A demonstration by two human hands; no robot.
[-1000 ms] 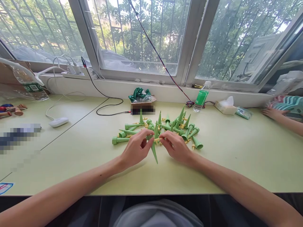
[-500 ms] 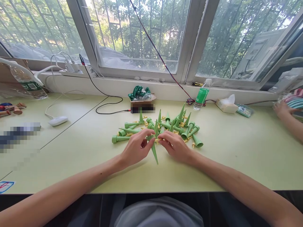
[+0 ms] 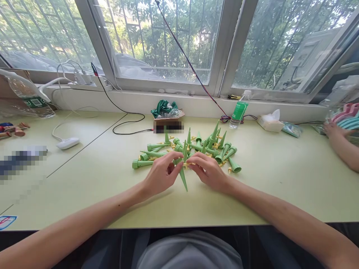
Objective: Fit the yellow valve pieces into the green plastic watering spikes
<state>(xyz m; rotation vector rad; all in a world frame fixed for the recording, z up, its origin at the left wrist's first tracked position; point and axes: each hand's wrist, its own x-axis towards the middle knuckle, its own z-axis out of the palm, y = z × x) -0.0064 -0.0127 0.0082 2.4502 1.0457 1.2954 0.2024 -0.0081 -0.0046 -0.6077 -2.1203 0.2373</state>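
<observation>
My left hand [image 3: 162, 173] is closed on a green spike [image 3: 183, 180], whose tip points down toward the table's front edge. At the spike's wide end, the fingers of my right hand [image 3: 210, 172] pinch a small yellow piece [image 3: 186, 164]. The two hands nearly meet, with the yellow piece between them. Just beyond them lies a pile of several green spikes [image 3: 142, 163] and small yellow pieces [image 3: 230, 170]; some spikes stand upright, others lie on their sides.
Behind the pile are a small box [image 3: 168, 126] with green wrapping, a bottle [image 3: 239, 111] and a tissue pack [image 3: 270, 121]. A white mouse-like device [image 3: 67, 143] lies left. Another person's hand [image 3: 335, 130] touches pink and blue items [image 3: 347, 116] at far right.
The view has shifted slightly. Both hands hold nearly the same pose, with the spike and yellow piece still between them.
</observation>
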